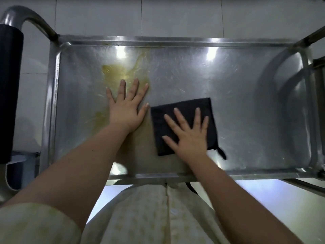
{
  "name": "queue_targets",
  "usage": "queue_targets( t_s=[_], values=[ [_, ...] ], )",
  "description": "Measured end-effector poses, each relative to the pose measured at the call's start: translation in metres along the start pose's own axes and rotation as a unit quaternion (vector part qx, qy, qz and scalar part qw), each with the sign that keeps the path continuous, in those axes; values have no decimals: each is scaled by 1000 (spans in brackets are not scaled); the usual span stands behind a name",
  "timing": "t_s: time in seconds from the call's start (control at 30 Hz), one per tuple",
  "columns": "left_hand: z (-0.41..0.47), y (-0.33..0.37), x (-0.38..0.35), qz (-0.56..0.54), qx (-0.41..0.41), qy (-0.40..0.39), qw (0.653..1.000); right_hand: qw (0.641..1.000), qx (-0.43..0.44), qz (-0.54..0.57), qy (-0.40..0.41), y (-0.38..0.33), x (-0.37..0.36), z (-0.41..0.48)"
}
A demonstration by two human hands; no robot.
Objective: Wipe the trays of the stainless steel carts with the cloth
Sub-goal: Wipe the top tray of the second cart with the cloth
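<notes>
Right hand (189,136) flat, fingers spread straight, pressing the folded black cloth (182,125) onto the steel cart tray (246,103). Left hand (125,107) also flat and spread, gripping nothing, just left of the cloth. Yellowish smear (114,71) under and beyond the left fingertips.

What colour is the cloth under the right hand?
Black, or very dark; the cloth lies folded on the steel tray, seen in the head view.
</notes>
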State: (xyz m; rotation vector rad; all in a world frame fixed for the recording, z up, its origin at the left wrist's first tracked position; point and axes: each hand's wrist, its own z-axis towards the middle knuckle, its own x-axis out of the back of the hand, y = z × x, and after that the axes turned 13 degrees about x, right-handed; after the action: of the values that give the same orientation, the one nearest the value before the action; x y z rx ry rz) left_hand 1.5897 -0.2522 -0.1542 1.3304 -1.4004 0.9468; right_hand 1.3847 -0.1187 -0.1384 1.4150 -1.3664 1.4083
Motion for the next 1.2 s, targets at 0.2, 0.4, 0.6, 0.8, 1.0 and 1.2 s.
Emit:
queue_targets(
  t_s=[0.2, 0.4, 0.6, 0.8, 1.0, 1.2],
  values=[
    [-2, 1, -3, -1, 0, 10, 1000, 950, -311, 8, -18, 144, 26, -80],
    [-1, 4, -1, 17, 1, 5, 1000, 969, -245, 20, -7, 7, 4, -36],
    [-2, 2, 1, 7, -6, 1, 1000, 1000, -5, 9, 13, -23, -11, -55],
    [-2, 3, -1, 10, -4, 6, 1000, 941, -334, 3, -47, 123, 16, -144],
    [-4, 4, 1, 20, -3, 3, 1000, 987, -155, -5, -31, -25, -13, -85],
    [-8, -2, -2, 10, -12, 2, 1000, 1000, 11, -11, 2, -27, -19, -92]
  ],
)
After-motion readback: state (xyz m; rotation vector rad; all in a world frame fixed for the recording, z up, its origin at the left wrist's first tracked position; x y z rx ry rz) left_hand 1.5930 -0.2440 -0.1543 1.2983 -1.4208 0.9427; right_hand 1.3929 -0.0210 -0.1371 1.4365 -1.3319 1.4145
